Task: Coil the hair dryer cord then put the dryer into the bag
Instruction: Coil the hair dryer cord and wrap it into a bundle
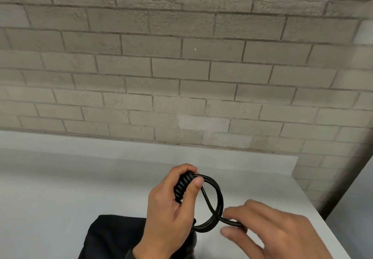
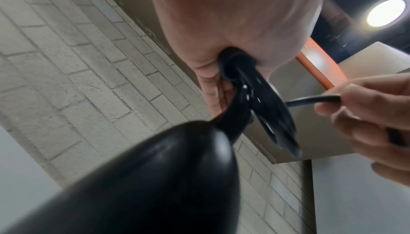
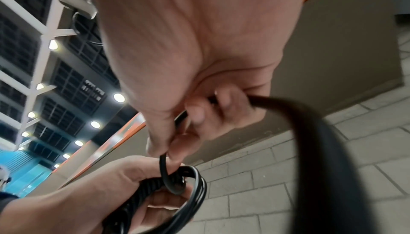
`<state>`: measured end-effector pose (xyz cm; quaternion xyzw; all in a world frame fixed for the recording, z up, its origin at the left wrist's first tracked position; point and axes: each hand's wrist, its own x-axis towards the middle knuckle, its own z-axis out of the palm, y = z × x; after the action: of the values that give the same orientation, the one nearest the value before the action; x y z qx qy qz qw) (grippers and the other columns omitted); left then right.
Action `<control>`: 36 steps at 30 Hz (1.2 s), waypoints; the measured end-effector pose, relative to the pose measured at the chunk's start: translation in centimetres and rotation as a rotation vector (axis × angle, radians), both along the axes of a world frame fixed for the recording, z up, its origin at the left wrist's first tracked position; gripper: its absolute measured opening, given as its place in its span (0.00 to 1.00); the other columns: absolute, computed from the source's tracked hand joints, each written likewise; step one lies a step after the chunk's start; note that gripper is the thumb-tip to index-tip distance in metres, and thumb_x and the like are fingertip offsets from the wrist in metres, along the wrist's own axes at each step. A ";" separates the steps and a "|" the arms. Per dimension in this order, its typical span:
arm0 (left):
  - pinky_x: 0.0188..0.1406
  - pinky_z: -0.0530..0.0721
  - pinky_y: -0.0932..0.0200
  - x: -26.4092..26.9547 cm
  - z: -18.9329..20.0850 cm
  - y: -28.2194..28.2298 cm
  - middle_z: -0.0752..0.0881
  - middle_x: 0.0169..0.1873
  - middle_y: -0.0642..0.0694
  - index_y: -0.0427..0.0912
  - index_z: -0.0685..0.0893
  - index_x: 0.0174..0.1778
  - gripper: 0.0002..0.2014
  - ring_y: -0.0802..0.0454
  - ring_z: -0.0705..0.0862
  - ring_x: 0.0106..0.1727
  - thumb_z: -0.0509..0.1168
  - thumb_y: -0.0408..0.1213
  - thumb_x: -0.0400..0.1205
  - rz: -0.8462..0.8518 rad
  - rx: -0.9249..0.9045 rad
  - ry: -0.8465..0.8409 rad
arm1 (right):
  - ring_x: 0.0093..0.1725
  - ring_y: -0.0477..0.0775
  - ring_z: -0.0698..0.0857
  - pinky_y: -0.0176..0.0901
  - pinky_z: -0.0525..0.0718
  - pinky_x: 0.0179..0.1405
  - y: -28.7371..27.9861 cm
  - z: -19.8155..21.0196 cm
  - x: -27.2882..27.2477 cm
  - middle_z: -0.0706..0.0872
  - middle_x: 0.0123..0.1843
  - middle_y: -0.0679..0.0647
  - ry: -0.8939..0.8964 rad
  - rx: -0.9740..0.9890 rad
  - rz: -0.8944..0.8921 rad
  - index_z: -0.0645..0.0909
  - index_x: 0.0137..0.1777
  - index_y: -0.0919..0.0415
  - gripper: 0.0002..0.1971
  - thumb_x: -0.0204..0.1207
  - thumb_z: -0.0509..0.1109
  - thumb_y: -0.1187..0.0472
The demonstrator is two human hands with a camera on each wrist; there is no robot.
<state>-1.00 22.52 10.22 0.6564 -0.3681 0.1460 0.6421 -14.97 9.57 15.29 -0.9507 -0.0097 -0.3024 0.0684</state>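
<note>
My left hand (image 1: 188, 181) grips the black hair dryer's handle, which has cord (image 1: 181, 186) wound tightly round it. Several loose loops of cord (image 1: 219, 200) hang from this fist. The dryer's rounded black body (image 2: 155, 176) hangs below the fist, over the black bag (image 1: 113, 236) lying on the table. My right hand (image 1: 230, 225) pinches the free run of cord (image 1: 232, 222) just right of the loops. In the right wrist view the cord (image 3: 179, 120) passes between the thumb and fingers, and its blurred tail (image 3: 321, 150) trails off low right.
A white table (image 1: 60, 188) stands against a pale brick wall (image 1: 181, 67). The table's right edge (image 1: 323, 214) runs close by my right hand. A grey ledge with an orange strip (image 2: 319, 69) is overhead.
</note>
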 end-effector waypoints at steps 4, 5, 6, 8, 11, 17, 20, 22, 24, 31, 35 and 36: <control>0.42 0.79 0.75 -0.2 0.1 -0.2 0.89 0.42 0.58 0.52 0.84 0.51 0.10 0.58 0.88 0.44 0.66 0.51 0.78 -0.029 -0.012 0.010 | 0.25 0.46 0.78 0.35 0.74 0.13 0.5 0.4 0.4 0.79 0.32 0.44 -0.083 -0.112 -0.027 0.84 0.40 0.46 0.12 0.78 0.60 0.49; 0.40 0.79 0.76 -0.2 0.1 -0.2 0.88 0.41 0.58 0.53 0.84 0.52 0.10 0.58 0.87 0.42 0.67 0.51 0.78 -0.029 -0.008 0.007 | 0.27 0.45 0.76 0.36 0.75 0.13 0.5 0.6 0.5 0.78 0.34 0.44 -0.070 -0.090 -0.045 0.82 0.42 0.46 0.11 0.78 0.58 0.49; 0.38 0.77 0.77 -0.2 0.1 -0.2 0.87 0.40 0.59 0.53 0.84 0.52 0.09 0.59 0.86 0.39 0.68 0.50 0.79 -0.028 -0.002 0.003 | 0.29 0.43 0.74 0.38 0.75 0.14 0.5 0.8 0.5 0.77 0.35 0.43 -0.052 -0.074 -0.066 0.80 0.43 0.46 0.11 0.79 0.56 0.49; 0.36 0.76 0.78 -0.1 0.0 -0.1 0.86 0.38 0.59 0.55 0.83 0.52 0.07 0.61 0.84 0.35 0.68 0.49 0.80 -0.028 0.012 -0.007 | 0.30 0.44 0.72 0.40 0.75 0.16 0.4 1.1 0.8 0.75 0.36 0.42 -0.025 -0.058 -0.076 0.75 0.45 0.44 0.10 0.81 0.54 0.48; 0.38 0.78 0.75 0.0 0.0 0.1 0.86 0.37 0.58 0.58 0.83 0.54 0.09 0.59 0.85 0.36 0.66 0.52 0.79 -0.076 0.008 -0.016 | 0.29 0.43 0.73 0.39 0.76 0.22 -0.2 1.7 1.5 0.75 0.39 0.40 -0.019 0.031 0.017 0.74 0.48 0.42 0.08 0.82 0.54 0.46; 0.43 0.81 0.72 0.0 0.3 0.9 0.89 0.41 0.57 0.56 0.86 0.55 0.14 0.55 0.88 0.42 0.65 0.57 0.81 -0.183 -0.028 -0.066 | 0.31 0.49 0.79 0.33 0.75 0.30 -0.5 2.5 3.6 0.81 0.37 0.38 -0.122 0.370 0.198 0.79 0.43 0.43 0.08 0.79 0.61 0.45; 0.42 0.81 0.71 0.0 0.5 1.2 0.90 0.40 0.57 0.50 0.87 0.54 0.20 0.57 0.89 0.40 0.65 0.62 0.78 -0.240 -0.059 -0.072 | 0.28 0.52 0.78 0.40 0.77 0.28 -0.2 2.3 4.6 0.83 0.34 0.43 -0.145 0.513 0.241 0.81 0.42 0.44 0.09 0.77 0.63 0.44; 0.42 0.84 0.67 0.0 0.6 1.3 0.90 0.40 0.55 0.50 0.88 0.52 0.22 0.55 0.89 0.40 0.71 0.63 0.73 -0.269 -0.062 -0.075 | 0.27 0.54 0.78 0.44 0.78 0.28 0.1 2.1 5.0 0.83 0.33 0.42 -0.145 0.569 0.262 0.82 0.42 0.44 0.09 0.77 0.63 0.44; 0.43 0.85 0.67 -0.1 0.6 1.3 0.91 0.40 0.54 0.53 0.88 0.50 0.22 0.55 0.90 0.40 0.79 0.58 0.65 -0.255 -0.053 -0.087 | 0.29 0.57 0.79 0.48 0.79 0.30 0.5 1.8 5.3 0.83 0.33 0.44 -0.124 0.626 0.289 0.82 0.41 0.44 0.09 0.77 0.64 0.44; 0.39 0.87 0.67 -0.4 0.1 1.2 0.92 0.37 0.56 0.50 0.88 0.48 0.14 0.57 0.92 0.36 0.80 0.45 0.69 -0.221 -0.101 -0.101 | 0.30 0.54 0.78 0.37 0.76 0.29 0.9 0.4 6.1 0.83 0.31 0.48 -0.120 0.793 0.275 0.84 0.39 0.47 0.08 0.77 0.67 0.48; 0.36 0.87 0.66 -0.6 0.2 1.2 0.91 0.36 0.57 0.47 0.87 0.46 0.14 0.57 0.91 0.34 0.75 0.53 0.74 -0.191 -0.118 -0.116 | 0.30 0.44 0.80 0.32 0.78 0.33 0.5 -0.8 6.2 0.85 0.31 0.48 -0.103 0.919 0.260 0.86 0.43 0.48 0.06 0.75 0.69 0.51; 0.36 0.87 0.67 -0.6 0.2 1.1 0.91 0.36 0.56 0.47 0.87 0.45 0.14 0.57 0.91 0.34 0.74 0.53 0.75 -0.184 -0.126 -0.117 | 0.31 0.44 0.81 0.31 0.79 0.35 0.5 -1.2 6.2 0.84 0.30 0.48 -0.108 0.974 0.263 0.87 0.45 0.48 0.05 0.75 0.70 0.51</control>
<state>-1.63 23.63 10.42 0.5687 -0.4538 0.1473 0.6700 -8.77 10.11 14.13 -0.7822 0.0091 -0.3093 0.5408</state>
